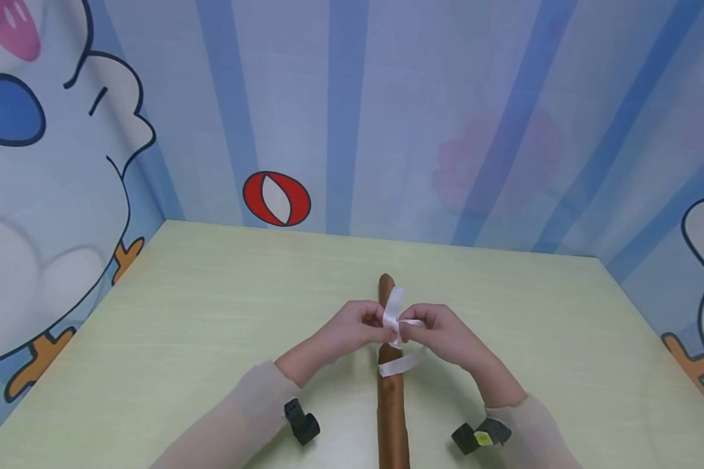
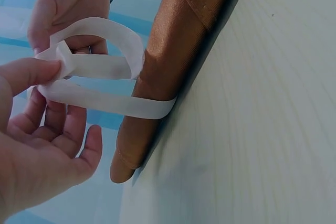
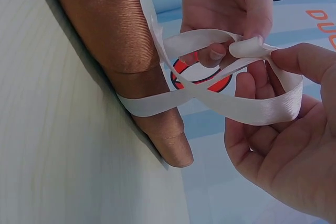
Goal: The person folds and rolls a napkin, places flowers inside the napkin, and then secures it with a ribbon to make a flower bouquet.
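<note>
A long brown rod [image 1: 392, 410], covered in shiny fabric with a rounded tip, lies on the table pointing away from me. White ribbon [image 1: 395, 305] passes around it near the far end and forms loose loops above it. My left hand [image 1: 354, 326] pinches the ribbon between thumb and index finger, just left of the rod. From the right side, my right hand [image 1: 442, 332] pinches another part of the ribbon close by. In the right wrist view the ribbon band [image 3: 157, 102] crosses itself beside the rod's tapered tip [image 3: 176, 150]. Fingers partly hide where the strands meet.
The pale wood-grain table [image 1: 240, 280] meets a blue striped backdrop [image 1: 387, 130] printed with cartoon figures and a red-and-white ball [image 1: 277, 198]. A small black device [image 1: 302, 423] sits at the left wrist, and another [image 1: 481, 436] at the right wrist.
</note>
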A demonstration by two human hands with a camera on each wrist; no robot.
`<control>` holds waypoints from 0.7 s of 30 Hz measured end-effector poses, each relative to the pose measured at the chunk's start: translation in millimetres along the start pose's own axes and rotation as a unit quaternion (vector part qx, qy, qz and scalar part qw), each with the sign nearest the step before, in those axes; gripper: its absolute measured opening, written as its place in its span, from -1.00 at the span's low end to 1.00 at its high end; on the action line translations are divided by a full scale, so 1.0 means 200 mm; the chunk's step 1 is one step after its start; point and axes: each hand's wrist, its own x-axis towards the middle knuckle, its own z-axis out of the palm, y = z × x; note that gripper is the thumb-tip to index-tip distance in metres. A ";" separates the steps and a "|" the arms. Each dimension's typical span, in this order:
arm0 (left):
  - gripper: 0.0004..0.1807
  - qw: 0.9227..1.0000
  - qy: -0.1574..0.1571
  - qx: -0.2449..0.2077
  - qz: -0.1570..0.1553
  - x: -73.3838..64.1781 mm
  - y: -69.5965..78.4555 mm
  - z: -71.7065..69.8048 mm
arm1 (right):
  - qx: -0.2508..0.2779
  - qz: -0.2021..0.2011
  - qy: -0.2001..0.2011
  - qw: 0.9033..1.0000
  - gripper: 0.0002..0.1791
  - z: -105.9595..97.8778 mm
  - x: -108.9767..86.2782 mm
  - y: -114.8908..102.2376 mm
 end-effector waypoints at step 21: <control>-0.87 0.999 -0.002 0.026 0.026 0.01 0.00 0.00 | 0.007 -0.011 -0.004 1.000 -0.83 0.00 0.00 0.01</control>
